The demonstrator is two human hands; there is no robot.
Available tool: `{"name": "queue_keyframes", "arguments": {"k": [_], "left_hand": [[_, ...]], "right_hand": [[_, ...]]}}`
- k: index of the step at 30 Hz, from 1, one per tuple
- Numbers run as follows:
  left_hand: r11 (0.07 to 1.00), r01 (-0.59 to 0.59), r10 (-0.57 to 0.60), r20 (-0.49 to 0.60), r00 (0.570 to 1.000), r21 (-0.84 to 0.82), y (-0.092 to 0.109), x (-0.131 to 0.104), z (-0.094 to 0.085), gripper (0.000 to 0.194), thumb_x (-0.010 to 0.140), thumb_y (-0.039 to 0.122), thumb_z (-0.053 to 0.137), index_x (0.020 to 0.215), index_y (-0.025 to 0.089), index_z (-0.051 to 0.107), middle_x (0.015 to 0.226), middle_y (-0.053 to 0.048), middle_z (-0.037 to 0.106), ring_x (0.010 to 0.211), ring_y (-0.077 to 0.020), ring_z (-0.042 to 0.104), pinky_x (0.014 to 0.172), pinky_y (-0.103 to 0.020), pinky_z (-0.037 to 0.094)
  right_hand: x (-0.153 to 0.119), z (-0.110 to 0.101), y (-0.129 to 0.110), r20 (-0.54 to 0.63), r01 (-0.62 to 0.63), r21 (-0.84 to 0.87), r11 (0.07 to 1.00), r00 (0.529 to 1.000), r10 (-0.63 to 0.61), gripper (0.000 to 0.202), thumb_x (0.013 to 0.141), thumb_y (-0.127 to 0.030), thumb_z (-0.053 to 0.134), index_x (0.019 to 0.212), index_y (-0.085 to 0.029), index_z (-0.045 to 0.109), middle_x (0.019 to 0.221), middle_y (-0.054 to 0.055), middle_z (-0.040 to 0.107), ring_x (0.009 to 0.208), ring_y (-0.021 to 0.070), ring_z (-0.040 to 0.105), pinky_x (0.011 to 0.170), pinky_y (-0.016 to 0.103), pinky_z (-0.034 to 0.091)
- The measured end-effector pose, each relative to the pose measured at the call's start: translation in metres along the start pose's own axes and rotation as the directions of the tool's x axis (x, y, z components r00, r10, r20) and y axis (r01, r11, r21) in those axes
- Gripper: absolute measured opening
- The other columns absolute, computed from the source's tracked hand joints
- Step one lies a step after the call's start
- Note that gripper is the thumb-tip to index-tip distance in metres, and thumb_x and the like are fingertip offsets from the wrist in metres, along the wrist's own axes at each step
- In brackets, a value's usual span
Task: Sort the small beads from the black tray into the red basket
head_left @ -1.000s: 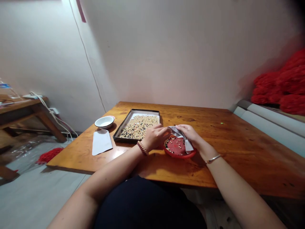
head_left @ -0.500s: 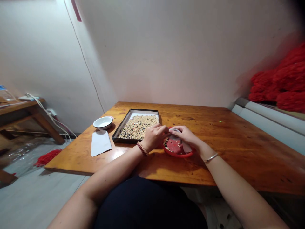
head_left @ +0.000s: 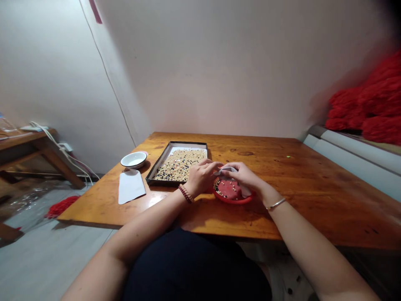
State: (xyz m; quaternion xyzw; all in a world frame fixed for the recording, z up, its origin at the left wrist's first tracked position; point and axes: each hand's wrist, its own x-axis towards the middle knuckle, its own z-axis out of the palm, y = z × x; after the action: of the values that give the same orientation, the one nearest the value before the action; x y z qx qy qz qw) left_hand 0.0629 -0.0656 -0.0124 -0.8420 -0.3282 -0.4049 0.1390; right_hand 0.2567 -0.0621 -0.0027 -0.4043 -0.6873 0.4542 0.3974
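Observation:
A shallow red plastic basket (head_left: 235,201) sits near the front of the table, with loose dark and pale bean-like pieces (head_left: 218,189) inside, mostly at its left. Over it, my right hand (head_left: 247,175) is closed on thin white paper (head_left: 245,191), part of which hangs down into the basket. My left hand (head_left: 202,175) meets the paper's upper left edge with its fingertips pinched together; anything small between them cannot be made out. Behind my left hand lies a dark-rimmed tray (head_left: 166,183) spread with many pale and dark bean-like pieces (head_left: 180,165).
On the wooden table (head_left: 313,196), a white bowl (head_left: 133,159) with a dark rim stands left of the tray. A flat white paper piece (head_left: 131,187) lies before it. Red fluffy bundles (head_left: 369,100) are piled at right. A side table (head_left: 28,140) stands at left.
The white paper between my hands has shifted and looks more bunched at the top. My left fingers have straightened a little towards it. The whole view has moved slightly.

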Motion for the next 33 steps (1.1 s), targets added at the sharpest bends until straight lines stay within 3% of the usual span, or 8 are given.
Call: {"name": "queue_keyframes", "arguments": {"k": [7,17,24,33], "left_hand": [[0.999,-0.024,0.025,-0.027,0.999,0.033,0.002,0.001,0.001,0.01,0.087,0.03,0.059,0.085,0.02,0.062,0.079,0.0,0.067,0.076,-0.0125,0.058,0.063,-0.023,0.044],[0.999,-0.049,0.049,0.058,0.997,0.008,0.001,0.005,-0.004,0.015,0.09,0.024,0.053,0.099,0.022,0.065,0.086,-0.002,0.068,0.087,-0.0162,0.056,0.076,-0.027,0.047],[0.998,-0.055,0.056,0.072,0.996,-0.012,0.005,0.006,-0.008,0.021,0.092,0.029,0.051,0.106,0.021,0.064,0.089,-0.004,0.067,0.09,-0.0169,0.055,0.077,-0.028,0.048],[0.998,-0.032,0.026,0.096,0.995,0.06,0.004,0.008,-0.012,0.026,0.096,0.034,0.045,0.093,0.019,0.066,0.089,-0.004,0.065,0.088,-0.0172,0.053,0.079,-0.03,0.046]], "right_hand": [[0.003,0.0,0.006,-0.04,0.051,-0.02,0.999,0.998,-0.052,0.037,0.063,-0.046,0.077,0.083,-0.015,0.072,0.079,0.006,0.07,0.074,0.0188,0.061,0.07,0.03,0.046],[0.005,0.0,0.01,-0.097,0.108,0.015,0.994,0.99,-0.106,0.034,0.067,-0.048,0.072,0.078,-0.016,0.069,0.074,0.004,0.066,0.07,0.0172,0.058,0.067,0.028,0.044],[0.006,-0.002,0.011,-0.131,0.145,-0.038,0.989,0.98,-0.148,0.027,0.069,-0.043,0.069,0.075,-0.016,0.067,0.072,0.003,0.065,0.068,0.0164,0.055,0.065,0.027,0.043],[0.005,-0.001,0.011,-0.099,0.113,-0.092,0.989,0.988,-0.122,0.03,0.07,-0.044,0.068,0.075,-0.014,0.069,0.071,0.003,0.065,0.066,0.0152,0.056,0.063,0.026,0.042]]}}
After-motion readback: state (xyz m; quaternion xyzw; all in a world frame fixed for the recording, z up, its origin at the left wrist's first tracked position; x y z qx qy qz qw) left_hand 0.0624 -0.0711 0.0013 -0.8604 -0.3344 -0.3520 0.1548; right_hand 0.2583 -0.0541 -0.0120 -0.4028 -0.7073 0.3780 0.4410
